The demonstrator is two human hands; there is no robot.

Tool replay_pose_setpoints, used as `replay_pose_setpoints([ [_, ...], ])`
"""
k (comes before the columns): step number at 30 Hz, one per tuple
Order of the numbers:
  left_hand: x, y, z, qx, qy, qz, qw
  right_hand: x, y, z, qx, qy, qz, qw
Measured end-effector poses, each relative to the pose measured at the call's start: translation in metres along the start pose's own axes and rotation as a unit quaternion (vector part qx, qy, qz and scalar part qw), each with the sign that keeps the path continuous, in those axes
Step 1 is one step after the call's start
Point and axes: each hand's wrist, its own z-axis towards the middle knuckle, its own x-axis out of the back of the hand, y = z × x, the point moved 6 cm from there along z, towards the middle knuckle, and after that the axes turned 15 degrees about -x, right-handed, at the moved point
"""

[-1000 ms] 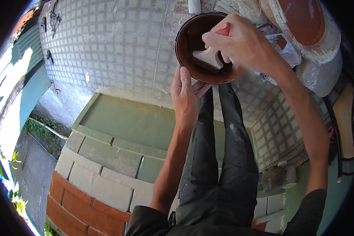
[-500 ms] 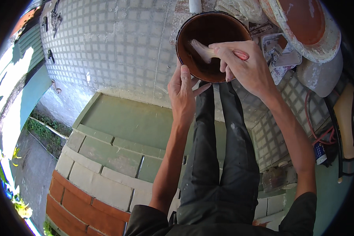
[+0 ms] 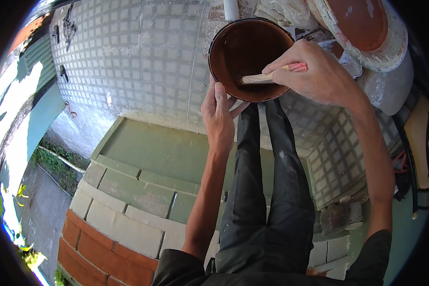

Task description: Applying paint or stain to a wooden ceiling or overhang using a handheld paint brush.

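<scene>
A round, dark-rimmed bowl (image 3: 252,40) is tilted toward me, its inside coated reddish brown. My left hand (image 3: 219,114) grips its lower left edge, the thumb at the rim and the other fingers reaching underneath, partly hidden. In my right hand (image 3: 319,74) is a paintbrush (image 3: 267,77) with a pale wooden handle and a red end. The brush lies almost level over the lower part of the bowl, and its bristle end points left toward the inner wall. Whether the bristles touch the wall I cannot tell.
At upper right, a large paint-crusted container (image 3: 362,57) holds reddish-brown paint. A crumpled plastic bag (image 3: 286,13) and a white pipe (image 3: 230,9) lie beyond the bowl. Below is a painted stepped ledge (image 3: 148,143), with patterned paving (image 3: 128,57) at left and my legs (image 3: 252,190) below the bowl.
My right hand has shifted right, and the brush has turned from a slant to nearly level, its bristle end lower in the bowl. The bowl sits slightly farther left, still held by my left hand.
</scene>
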Motion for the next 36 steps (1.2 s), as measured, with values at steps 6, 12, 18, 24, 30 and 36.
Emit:
replay_pose_setpoints([
  [6, -0.003, 0.003, 0.001, -0.012, -0.006, 0.018, 1.0, -0.018, -0.009, 0.002, -0.077, 0.106, 0.221, 0.967],
  [12, 0.001, 0.006, 0.002, -0.01, -0.029, 0.038, 0.999, -0.043, 0.004, 0.001, 0.003, 0.088, 0.102, 0.991],
  [18, -0.001, 0.005, 0.002, -0.014, -0.021, 0.035, 0.999, -0.01, -0.015, -0.001, -0.051, -0.003, -0.015, 0.999],
  [24, -0.003, 0.004, 0.001, -0.008, -0.014, 0.033, 0.999, -0.036, -0.001, 0.007, -0.037, 0.067, 0.245, 0.966],
  [30, -0.002, 0.006, 0.002, -0.015, -0.029, 0.028, 0.999, -0.016, 0.006, -0.017, -0.069, -0.01, 0.144, 0.987],
  [36, -0.002, 0.004, 0.001, -0.006, -0.029, 0.018, 0.999, -0.022, 0.0, -0.028, 0.023, 0.15, 0.148, 0.977],
])
